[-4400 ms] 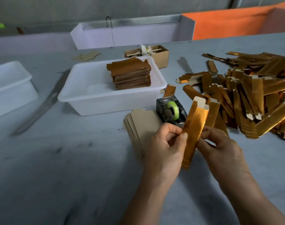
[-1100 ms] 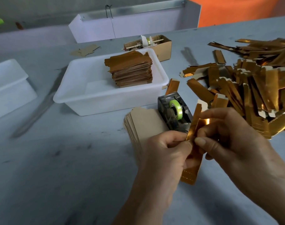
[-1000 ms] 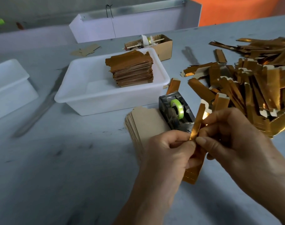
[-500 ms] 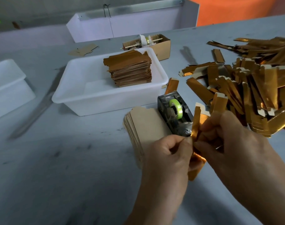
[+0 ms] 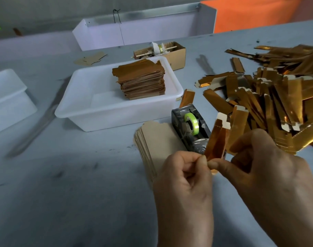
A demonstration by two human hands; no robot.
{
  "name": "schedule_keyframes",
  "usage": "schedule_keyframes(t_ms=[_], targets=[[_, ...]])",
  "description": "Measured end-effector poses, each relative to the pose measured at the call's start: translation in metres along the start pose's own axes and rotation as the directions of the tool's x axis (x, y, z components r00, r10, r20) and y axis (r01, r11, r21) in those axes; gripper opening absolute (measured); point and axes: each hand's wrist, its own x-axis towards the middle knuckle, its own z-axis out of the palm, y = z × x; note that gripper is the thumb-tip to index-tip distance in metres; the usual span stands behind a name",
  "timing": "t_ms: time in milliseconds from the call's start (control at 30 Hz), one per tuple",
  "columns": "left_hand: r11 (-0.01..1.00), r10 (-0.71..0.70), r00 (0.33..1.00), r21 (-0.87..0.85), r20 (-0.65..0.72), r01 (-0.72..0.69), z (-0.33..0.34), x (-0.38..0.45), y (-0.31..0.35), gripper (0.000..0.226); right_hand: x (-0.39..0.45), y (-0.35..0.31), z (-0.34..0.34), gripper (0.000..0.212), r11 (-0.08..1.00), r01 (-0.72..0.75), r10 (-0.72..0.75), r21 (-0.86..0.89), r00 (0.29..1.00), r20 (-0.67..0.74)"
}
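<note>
Grey table (image 5: 63,175), tape dispenser (image 5: 191,129) mid-scene: loose heap of gold sleeves (image 5: 280,97) right of it looks done, flat stack (image 5: 141,81) in white tub (image 5: 102,120) behind-left looks left to do. Just front-right of the dispenser one gold sleeve (image 5: 217,139) stands up, left hand (image 5: 186,184) pinching its lower edge, right hand (image 5: 269,175) gripping its side, seemingly mid-fold.

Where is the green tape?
In the head view, the green tape sits in its grey dispenser, right of the brown card stack, near the white tub.
</note>
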Motion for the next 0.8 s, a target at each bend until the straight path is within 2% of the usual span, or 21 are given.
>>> schedule_keyframes(t_ms=[67, 200, 300, 433, 567, 667, 733, 800], targets=[[0.999, 0.044, 0.999, -0.011, -0.025, -0.044, -0.003, 0.003, 0.001, 0.004, 0.001, -0.002, -0.005, 0.051, 1.000, 0.001, -0.001, -0.005, 1.000, -0.010], [0.999, 0.023, 0.999, -0.037, 0.022, -0.022, -0.006, 0.004, 0.000, 0.007, 0.002, 0.002, -0.003, 0.049, 0.964, -0.085, 0.077, 0.253, 0.996, 0.043], [0.998, -0.028, 0.998, -0.059, 0.059, 0.032, -0.008, 0.006, 0.005, 0.011, 0.002, 0.007, 0.006, 0.049, 0.868, -0.167, 0.122, 0.467, 0.985, 0.125], [0.989, -0.090, 0.993, -0.111, 0.076, 0.098, -0.013, 0.008, 0.005, 0.011, 0.004, 0.008, 0.012, 0.037, 0.692, -0.283, 0.169, 0.664, 0.958, 0.233], [0.979, -0.188, 0.975, -0.058, 0.121, 0.196, -0.015, 0.009, 0.008, 0.010, 0.006, 0.010, 0.015, 0.025, 0.705, -0.281, 0.147, 0.651, 0.956, 0.253], [0.986, -0.162, 0.975, 0.056, 0.154, 0.155, -0.019, 0.013, 0.008, 0.005, 0.007, 0.011, 0.012, 0.023, 0.696, -0.301, 0.128, 0.652, 0.945, 0.300], [0.979, -0.150, 0.966, 0.167, 0.209, 0.116, -0.023, 0.017, 0.008, 0.014, 0.008, 0.011, 0.011, 0.020, 0.682, -0.302, 0.103, 0.666, 0.941, 0.322], [0.967, -0.159, 0.949, 0.237, 0.273, 0.094, -0.028, 0.022, 0.011, 0.034, 0.008, 0.012, 0.009, 0.023, 0.682, -0.296, 0.068, 0.669, 0.936, 0.345]])
